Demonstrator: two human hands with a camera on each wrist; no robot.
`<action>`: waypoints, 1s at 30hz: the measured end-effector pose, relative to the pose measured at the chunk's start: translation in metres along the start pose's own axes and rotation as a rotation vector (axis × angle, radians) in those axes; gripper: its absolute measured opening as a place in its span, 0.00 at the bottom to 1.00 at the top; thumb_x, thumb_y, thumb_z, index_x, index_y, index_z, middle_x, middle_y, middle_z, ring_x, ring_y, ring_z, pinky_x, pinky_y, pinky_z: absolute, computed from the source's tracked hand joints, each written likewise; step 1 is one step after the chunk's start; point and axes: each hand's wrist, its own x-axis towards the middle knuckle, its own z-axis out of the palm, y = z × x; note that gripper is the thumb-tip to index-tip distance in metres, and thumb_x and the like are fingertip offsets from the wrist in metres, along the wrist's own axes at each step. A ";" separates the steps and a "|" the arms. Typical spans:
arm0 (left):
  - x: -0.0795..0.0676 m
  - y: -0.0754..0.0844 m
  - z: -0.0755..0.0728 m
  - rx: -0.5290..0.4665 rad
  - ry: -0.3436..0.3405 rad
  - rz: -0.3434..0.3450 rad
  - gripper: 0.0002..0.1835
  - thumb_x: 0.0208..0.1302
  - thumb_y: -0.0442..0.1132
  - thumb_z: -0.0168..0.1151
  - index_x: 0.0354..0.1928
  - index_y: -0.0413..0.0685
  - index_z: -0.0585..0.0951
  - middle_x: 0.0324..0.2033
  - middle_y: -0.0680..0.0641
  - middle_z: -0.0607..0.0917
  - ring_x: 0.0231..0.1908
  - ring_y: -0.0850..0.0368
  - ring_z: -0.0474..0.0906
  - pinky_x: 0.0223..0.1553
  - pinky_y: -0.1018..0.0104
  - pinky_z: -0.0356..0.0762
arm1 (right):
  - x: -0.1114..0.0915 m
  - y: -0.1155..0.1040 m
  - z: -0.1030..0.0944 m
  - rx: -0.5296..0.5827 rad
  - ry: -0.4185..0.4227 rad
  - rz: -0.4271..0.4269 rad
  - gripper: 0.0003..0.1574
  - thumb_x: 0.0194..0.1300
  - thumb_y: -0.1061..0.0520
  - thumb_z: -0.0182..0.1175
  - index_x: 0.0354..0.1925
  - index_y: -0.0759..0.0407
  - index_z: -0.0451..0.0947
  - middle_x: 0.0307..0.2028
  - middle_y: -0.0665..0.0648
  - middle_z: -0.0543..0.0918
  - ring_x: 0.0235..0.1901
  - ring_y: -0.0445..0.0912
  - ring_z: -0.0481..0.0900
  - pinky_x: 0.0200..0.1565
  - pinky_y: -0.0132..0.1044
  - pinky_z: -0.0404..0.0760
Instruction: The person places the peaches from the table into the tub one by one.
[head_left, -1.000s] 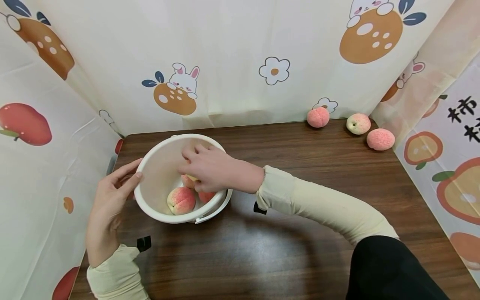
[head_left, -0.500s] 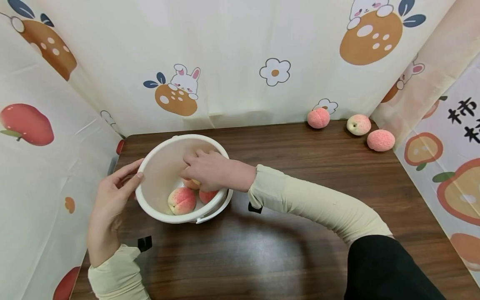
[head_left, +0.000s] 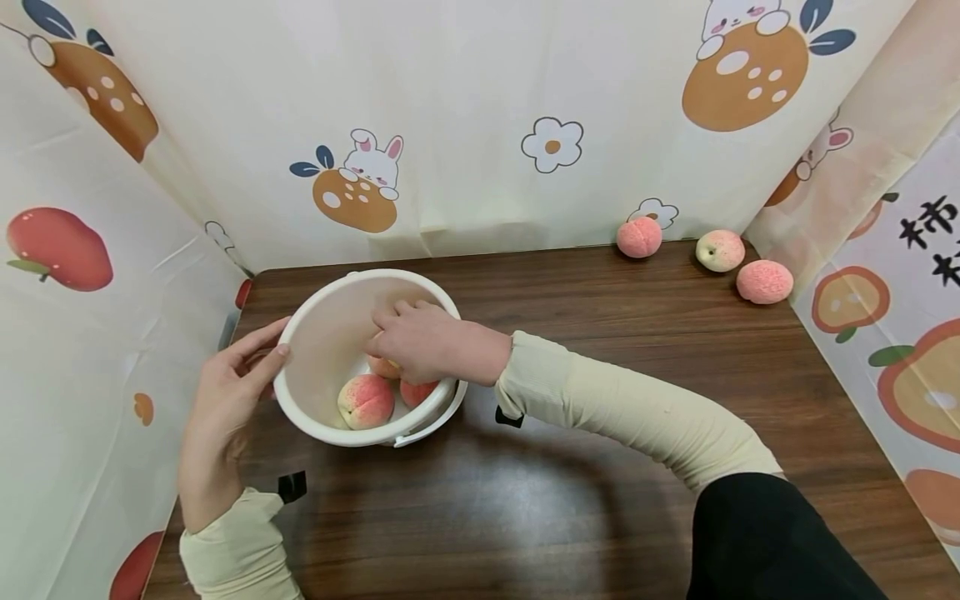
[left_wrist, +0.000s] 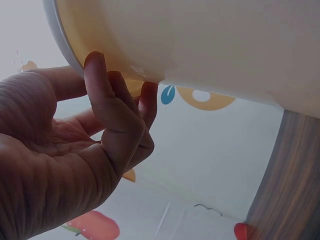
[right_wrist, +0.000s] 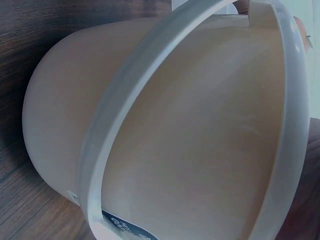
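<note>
A white bucket [head_left: 311,358] with a swing handle [left_wrist: 64,42] stands tilted at the left of the table. My left hand [head_left: 225,400] grips its left rim, thumb and fingers on either side of the wall; the left wrist view shows this hand [left_wrist: 107,125] closely. Inside the bucket, my right hand [head_left: 420,340] reaches down, fingers curled over a peach that is mostly hidden beneath it. A pink and yellow peach [head_left: 365,402] lies in plain sight on the bucket's bottom, with a redder peach [head_left: 416,392] beside it. The right wrist view shows only the bucket's outside [right_wrist: 200,125].
At the back right of the brown wooden table [head_left: 540,500] rest a pink peach [head_left: 639,237], a paler peach [head_left: 721,251] and another pink peach [head_left: 765,282]. Printed curtains [head_left: 465,100] stand along the back and both sides.
My right hand has moved slightly left and lower inside the bucket, its forearm following. My left hand keeps its grip on the rim. The peaches on the table lie where they were.
</note>
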 end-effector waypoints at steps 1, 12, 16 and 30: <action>0.000 0.000 0.000 0.002 0.001 0.001 0.23 0.72 0.35 0.67 0.67 0.45 0.81 0.37 0.62 0.89 0.28 0.68 0.83 0.23 0.74 0.79 | 0.000 0.000 0.000 -0.004 -0.001 0.002 0.11 0.76 0.46 0.56 0.49 0.43 0.82 0.50 0.53 0.78 0.47 0.54 0.76 0.46 0.45 0.77; -0.001 0.000 0.000 0.012 0.004 0.002 0.21 0.71 0.35 0.67 0.65 0.48 0.83 0.36 0.62 0.90 0.27 0.67 0.83 0.23 0.74 0.79 | 0.000 0.000 0.002 0.004 0.034 0.012 0.13 0.76 0.46 0.57 0.51 0.41 0.86 0.51 0.52 0.81 0.49 0.54 0.77 0.47 0.46 0.79; -0.001 0.001 -0.001 0.040 0.000 0.003 0.22 0.72 0.36 0.67 0.66 0.47 0.82 0.36 0.64 0.89 0.28 0.68 0.83 0.24 0.74 0.80 | -0.001 0.000 0.002 -0.006 0.057 0.011 0.14 0.76 0.44 0.57 0.51 0.42 0.86 0.50 0.52 0.81 0.48 0.54 0.78 0.46 0.46 0.79; -0.001 0.001 0.000 0.038 0.000 0.012 0.22 0.72 0.36 0.66 0.67 0.46 0.81 0.36 0.64 0.89 0.27 0.68 0.82 0.23 0.75 0.78 | -0.003 0.002 0.004 -0.046 0.164 -0.003 0.11 0.75 0.43 0.59 0.45 0.43 0.84 0.45 0.51 0.80 0.46 0.53 0.78 0.46 0.45 0.79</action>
